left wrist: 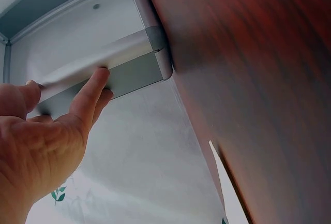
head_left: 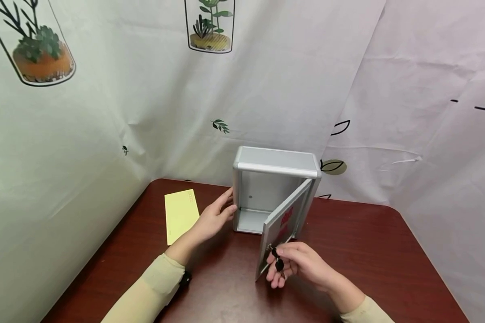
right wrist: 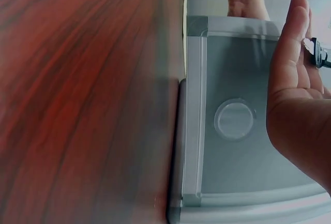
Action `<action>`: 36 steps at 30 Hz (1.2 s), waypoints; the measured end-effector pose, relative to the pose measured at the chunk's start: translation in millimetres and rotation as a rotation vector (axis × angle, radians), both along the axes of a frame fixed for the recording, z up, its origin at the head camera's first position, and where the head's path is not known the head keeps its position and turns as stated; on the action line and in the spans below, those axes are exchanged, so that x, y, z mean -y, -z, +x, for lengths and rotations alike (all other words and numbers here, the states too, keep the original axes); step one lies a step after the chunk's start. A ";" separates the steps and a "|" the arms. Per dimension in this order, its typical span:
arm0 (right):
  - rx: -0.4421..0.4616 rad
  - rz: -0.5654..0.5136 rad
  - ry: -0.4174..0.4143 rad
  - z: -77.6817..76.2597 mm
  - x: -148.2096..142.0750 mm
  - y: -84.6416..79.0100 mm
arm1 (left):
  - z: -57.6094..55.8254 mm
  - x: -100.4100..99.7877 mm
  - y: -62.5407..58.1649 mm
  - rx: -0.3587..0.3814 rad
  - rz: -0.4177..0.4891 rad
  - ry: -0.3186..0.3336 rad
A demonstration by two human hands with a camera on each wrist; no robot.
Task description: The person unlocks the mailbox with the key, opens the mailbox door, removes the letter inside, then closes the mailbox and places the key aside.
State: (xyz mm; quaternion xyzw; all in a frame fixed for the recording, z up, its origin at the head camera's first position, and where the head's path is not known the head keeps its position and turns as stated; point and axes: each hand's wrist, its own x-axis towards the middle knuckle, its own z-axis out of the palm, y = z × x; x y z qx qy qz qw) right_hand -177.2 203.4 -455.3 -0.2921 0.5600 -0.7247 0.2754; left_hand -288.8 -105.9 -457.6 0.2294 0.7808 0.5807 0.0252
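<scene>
A silver metal box [head_left: 276,160] stands upright on the table, its hinged door [head_left: 284,229] swung outward on the right side. Red markings, too blurred to read, are on the door's face. Near the door's free edge, a black-headed key [head_left: 274,252] sits at the lock, and a second key [head_left: 280,265] hangs from it. My right hand [head_left: 303,264] pinches the key at the lock between thumb and index finger, the other fingers extended below. With fairly straight fingers, my left hand [head_left: 214,217] rests on the box's left side, thumb at the front edge [left wrist: 103,61].
A yellow envelope [head_left: 181,215] lies flat to the left of the box on the reddish-brown table [head_left: 359,251]. White cloth [head_left: 283,89] printed with plants hangs close behind the table and along both sides. Inside the box, a small round spot [head_left: 250,196] marks the back wall.
</scene>
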 end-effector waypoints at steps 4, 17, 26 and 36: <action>-0.005 0.037 0.040 -0.6 8.2 -3.5 | 0.2 0.0 -0.7 0.006 0.002 -0.005; 0.014 0.107 0.163 -8.8 33.0 -5.5 | -0.2 -0.1 -0.2 0.013 -0.001 -0.003; 0.059 0.135 0.271 -17.0 50.9 -4.3 | -0.1 -0.6 -1.3 0.016 0.009 0.003; 0.081 0.144 0.367 -26.2 65.5 -2.3 | 0.2 -0.9 0.0 0.012 0.009 0.004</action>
